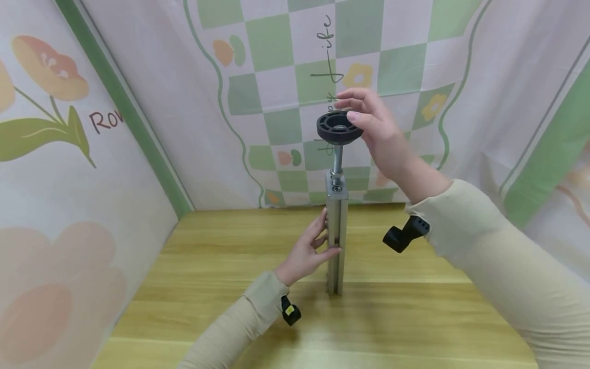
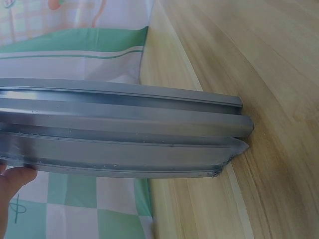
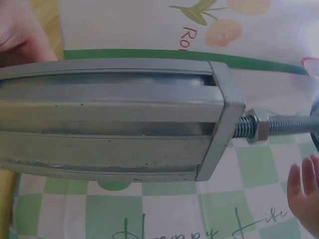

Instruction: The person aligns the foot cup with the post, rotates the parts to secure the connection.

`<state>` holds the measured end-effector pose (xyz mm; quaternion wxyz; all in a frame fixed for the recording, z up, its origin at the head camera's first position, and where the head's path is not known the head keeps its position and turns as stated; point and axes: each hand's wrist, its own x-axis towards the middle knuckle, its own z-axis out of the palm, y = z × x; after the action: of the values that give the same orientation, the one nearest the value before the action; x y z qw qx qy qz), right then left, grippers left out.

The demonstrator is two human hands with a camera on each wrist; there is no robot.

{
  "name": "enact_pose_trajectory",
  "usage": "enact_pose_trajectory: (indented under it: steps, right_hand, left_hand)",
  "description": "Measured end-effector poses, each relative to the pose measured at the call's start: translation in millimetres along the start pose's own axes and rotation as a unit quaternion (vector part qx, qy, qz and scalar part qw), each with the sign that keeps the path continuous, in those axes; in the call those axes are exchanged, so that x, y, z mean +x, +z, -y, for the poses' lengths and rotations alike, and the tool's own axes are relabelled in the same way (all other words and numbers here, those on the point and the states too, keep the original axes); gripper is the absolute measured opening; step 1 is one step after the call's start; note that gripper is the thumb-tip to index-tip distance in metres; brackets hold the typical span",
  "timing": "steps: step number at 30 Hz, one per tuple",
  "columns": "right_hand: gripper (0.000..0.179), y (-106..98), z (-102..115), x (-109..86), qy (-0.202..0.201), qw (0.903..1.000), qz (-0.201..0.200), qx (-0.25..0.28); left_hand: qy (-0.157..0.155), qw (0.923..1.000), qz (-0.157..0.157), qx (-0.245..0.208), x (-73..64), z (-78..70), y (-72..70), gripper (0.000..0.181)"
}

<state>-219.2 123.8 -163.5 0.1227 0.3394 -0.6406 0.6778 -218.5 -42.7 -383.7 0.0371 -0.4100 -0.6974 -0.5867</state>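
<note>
An upright slotted aluminium profile (image 1: 337,236) stands over the wooden table, with an end plate (image 1: 337,190) and threaded rod on top. The rod carries a round black levelling foot (image 1: 338,134), ribbed and cupped on its upper side. My left hand (image 1: 310,251) grips the profile around its middle, thumb across the front. Beside the foot is my right hand (image 1: 375,125), its thumb tip at the rim and its other fingers loosely extended behind. In the right wrist view a nut (image 3: 260,125) sits on the rod near the end plate.
The wooden table (image 1: 221,271) reaches back to a curtain (image 1: 272,87) printed in green and white checks. To the left hangs a flower-printed cloth (image 1: 60,169). Black camera mounts (image 1: 405,234) are strapped at both sleeves.
</note>
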Motion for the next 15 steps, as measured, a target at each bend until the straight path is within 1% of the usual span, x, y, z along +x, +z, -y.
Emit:
enact_pose_trajectory:
  steps: [1, 3, 6, 8, 11, 15]
  right_hand:
    - [0.031, -3, -2, 1.4, -0.001, 0.9993, 0.016, 0.032]
    - [0.032, -7, -6, 3.1, 0.002, 0.9946, 0.052, 0.090]
    - [0.035, -13, -12, 4.2, -0.002, 0.9856, 0.095, 0.139]
    - [0.035, -15, -15, 4.6, -0.003, 0.9798, 0.114, 0.164]
    - [0.037, -17, -18, 4.9, -0.005, 0.9746, 0.134, 0.179]
    - [0.038, -17, -19, 3.4, -0.008, 0.9745, 0.136, 0.179]
  left_hand:
    - [-0.001, 1.0000, 0.000, 0.001, 0.0, 0.2, 0.0, 0.097]
    - [-0.002, 1.0000, -0.001, 0.002, 0.0, 0.0, 0.0, 0.097]
    - [-0.004, 1.0000, -0.001, 0.003, -0.4, 0.3, -0.1, 0.096]
    - [-0.007, 1.0000, -0.001, 0.003, -0.7, 0.1, -0.1, 0.096]
    - [-0.011, 0.9999, -0.001, 0.004, -1.1, 0.4, -0.1, 0.095]
    - [-0.016, 0.9999, -0.002, 0.003, -0.1, 0.4, 0.2, 0.092]
